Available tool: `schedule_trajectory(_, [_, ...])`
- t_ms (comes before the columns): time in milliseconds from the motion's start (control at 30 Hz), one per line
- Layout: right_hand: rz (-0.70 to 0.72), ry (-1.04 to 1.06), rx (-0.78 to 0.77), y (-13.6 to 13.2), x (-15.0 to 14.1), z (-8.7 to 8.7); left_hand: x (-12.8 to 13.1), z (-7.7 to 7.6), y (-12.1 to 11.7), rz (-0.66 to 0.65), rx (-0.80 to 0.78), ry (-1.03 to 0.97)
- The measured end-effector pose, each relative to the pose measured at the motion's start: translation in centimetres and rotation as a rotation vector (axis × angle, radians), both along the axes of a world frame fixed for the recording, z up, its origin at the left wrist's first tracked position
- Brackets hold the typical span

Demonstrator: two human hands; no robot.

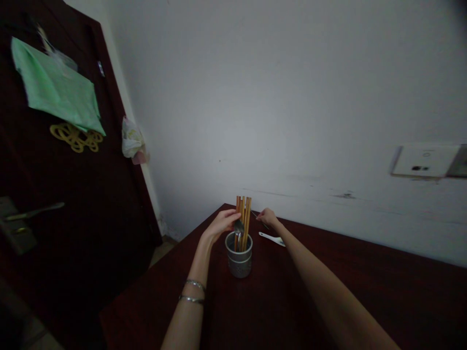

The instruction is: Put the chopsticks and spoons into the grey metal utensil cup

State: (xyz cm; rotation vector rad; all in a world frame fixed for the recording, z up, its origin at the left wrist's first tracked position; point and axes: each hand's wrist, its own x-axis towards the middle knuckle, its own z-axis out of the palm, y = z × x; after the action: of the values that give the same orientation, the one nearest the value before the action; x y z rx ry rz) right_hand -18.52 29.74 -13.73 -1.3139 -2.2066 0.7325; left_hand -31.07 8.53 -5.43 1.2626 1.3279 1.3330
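Note:
A grey metal cylinder holder (240, 265) stands upright on the table. Several wooden chopsticks (247, 218) rise out of it, along with a metal spoon (239, 227) whose bowl points up. My left hand (223, 222) is at the upper part of the chopsticks, its fingers curled against them beside the spoon; the thumb is hard to see. Behind and right of the holder, my right hand (267, 217) pinches a thin metal utensil (254, 214) low over the table; its far end is too small to identify. A white soup spoon (272, 238) lies below my right wrist, partly covered by the forearm.
The dark red table (251, 311) meets a white wall at its back edge. A dark door (91, 194) with a handle (36, 212) and a hanging green cloth (60, 90) is at left. A plastic bag (131, 138) hangs by the door frame. A wall socket (425, 160) is at right.

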Motion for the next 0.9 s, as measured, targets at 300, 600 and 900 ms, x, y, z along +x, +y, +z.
schedule_trajectory(300, [-0.019,-0.030,-0.041,-1.7,-0.9,-1.3,0.4,0.3,-0.1,-0.032,0.030,0.035])
schedule_trajectory(600, [0.041,-0.130,-0.022,-2.8,-2.1,-0.4,-0.2,0.7,-0.3,0.011,-0.014,0.001])
schedule_trajectory(900, [0.101,-0.182,-0.100,-4.5,-4.7,0.8,-1.2,0.8,-0.8,0.036,-0.031,0.046])
